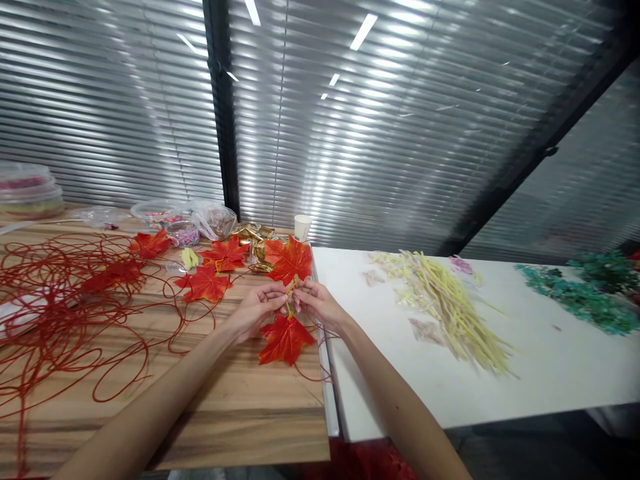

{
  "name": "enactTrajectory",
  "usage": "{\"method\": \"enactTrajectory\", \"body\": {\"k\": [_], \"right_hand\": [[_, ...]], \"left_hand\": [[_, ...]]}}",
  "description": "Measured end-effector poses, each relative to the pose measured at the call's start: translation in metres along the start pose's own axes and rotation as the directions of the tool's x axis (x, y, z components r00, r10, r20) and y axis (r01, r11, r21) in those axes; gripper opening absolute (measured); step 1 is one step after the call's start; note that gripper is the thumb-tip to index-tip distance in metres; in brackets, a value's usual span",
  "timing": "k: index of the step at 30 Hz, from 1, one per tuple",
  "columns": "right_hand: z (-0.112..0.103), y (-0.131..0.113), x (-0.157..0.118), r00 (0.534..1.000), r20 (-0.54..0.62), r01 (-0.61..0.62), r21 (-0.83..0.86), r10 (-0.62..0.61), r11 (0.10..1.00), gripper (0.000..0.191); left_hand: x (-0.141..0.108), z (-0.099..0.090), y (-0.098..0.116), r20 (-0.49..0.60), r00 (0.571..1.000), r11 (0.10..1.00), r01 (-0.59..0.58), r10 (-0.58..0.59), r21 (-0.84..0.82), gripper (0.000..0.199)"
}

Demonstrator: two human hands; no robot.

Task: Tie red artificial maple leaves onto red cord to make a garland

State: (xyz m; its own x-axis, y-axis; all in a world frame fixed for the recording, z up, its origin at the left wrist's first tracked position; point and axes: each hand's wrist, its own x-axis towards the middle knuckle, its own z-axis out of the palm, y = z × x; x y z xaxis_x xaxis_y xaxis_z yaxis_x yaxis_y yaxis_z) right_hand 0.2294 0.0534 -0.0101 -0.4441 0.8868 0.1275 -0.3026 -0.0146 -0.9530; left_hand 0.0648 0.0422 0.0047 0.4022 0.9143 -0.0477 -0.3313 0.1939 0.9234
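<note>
Fingers point(274, 289) pinch leaf stems point(289, 309); clear tub point(137, 211) holds multicoloured bits point(163, 219).

Bare wood tabletop point(270, 430) lets you pass on nr side of lower red leaf point(285, 341); red cord tangle point(53, 297) blocks you to its L, yellow stems point(450, 307) far R.

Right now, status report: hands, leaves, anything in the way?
Left hand and right hand pinching thin yellow stem. Red-orange maple-shaped leaf above, matching lower leaf beneath. Thin red cord tangled at left, strands beside lower leaf.
</note>
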Motion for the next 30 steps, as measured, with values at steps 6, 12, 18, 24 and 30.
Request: {"method": "enactTrajectory", "body": {"k": [6, 12, 18, 24, 30], "right_hand": [[-0.001, -0.004, -0.003, 1.0, 0.026, -0.018, -0.014, 0.018, 1.0, 0.025], [0.003, -0.008, -0.004, 0.996, 0.09, -0.024, 0.017, 0.022, 1.0, 0.022], [0.006, -0.004, -0.005, 0.994, 0.092, -0.056, 0.051, 0.051, 0.997, 0.03], [0.006, -0.005, -0.005, 0.991, 0.111, -0.075, 0.052, 0.069, 0.996, 0.02], [0.006, -0.007, -0.006, 0.988, 0.138, -0.079, 0.023, 0.075, 0.997, 0.024]], "left_hand": [[0.002, -0.002, -0.001, -0.084, 0.996, 0.998, -0.017, 0.021, 0.052, 0.032], [0.003, -0.003, -0.004, -0.118, 0.991, 0.99, -0.05, 0.066, 0.131, 0.03], [0.003, -0.005, -0.008, -0.104, 0.99, 0.98, -0.077, 0.098, 0.186, 0.028], [0.005, -0.008, -0.012, -0.042, 0.993, 0.969, -0.096, 0.108, 0.226, 0.025], [0.004, -0.007, -0.011, -0.021, 0.996, 0.969, -0.085, 0.092, 0.234, 0.023]]}}
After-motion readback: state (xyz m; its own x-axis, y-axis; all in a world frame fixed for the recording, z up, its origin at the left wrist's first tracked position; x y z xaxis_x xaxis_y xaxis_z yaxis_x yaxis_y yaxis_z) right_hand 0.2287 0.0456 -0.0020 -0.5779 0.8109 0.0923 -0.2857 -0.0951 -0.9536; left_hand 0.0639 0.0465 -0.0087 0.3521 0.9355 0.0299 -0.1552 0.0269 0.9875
